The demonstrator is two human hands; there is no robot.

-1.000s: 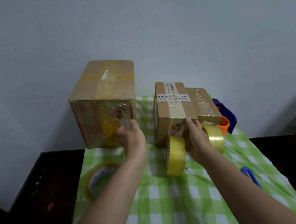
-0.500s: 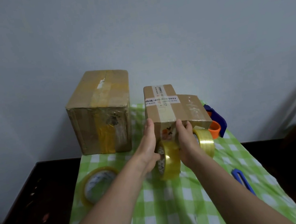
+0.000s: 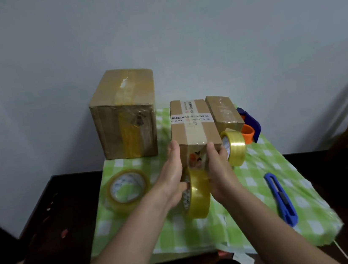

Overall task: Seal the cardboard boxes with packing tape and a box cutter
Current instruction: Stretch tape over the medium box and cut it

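A small taped cardboard box [image 3: 192, 125] with a white label sits mid-table. My left hand [image 3: 173, 176] presses its left near edge and also touches the upright yellow tape roll [image 3: 196, 194] standing in front of it. My right hand [image 3: 218, 165] grips the box's right near corner. A larger taped box [image 3: 124, 116] stands at the back left. Behind the small box on its right lies a smaller box [image 3: 222, 110]. A blue box cutter [image 3: 280, 198] lies on the cloth to the right.
A second yellow tape roll [image 3: 234, 147] stands right of my right hand. A third roll [image 3: 127, 187] lies flat at the left cloth edge. An orange and blue tape dispenser [image 3: 250, 128] sits at the back right. A green checked cloth [image 3: 257, 220] covers the dark table.
My left hand left the large box and came to the small box's left side. Both hands now hold the small box, which has shifted slightly toward me.
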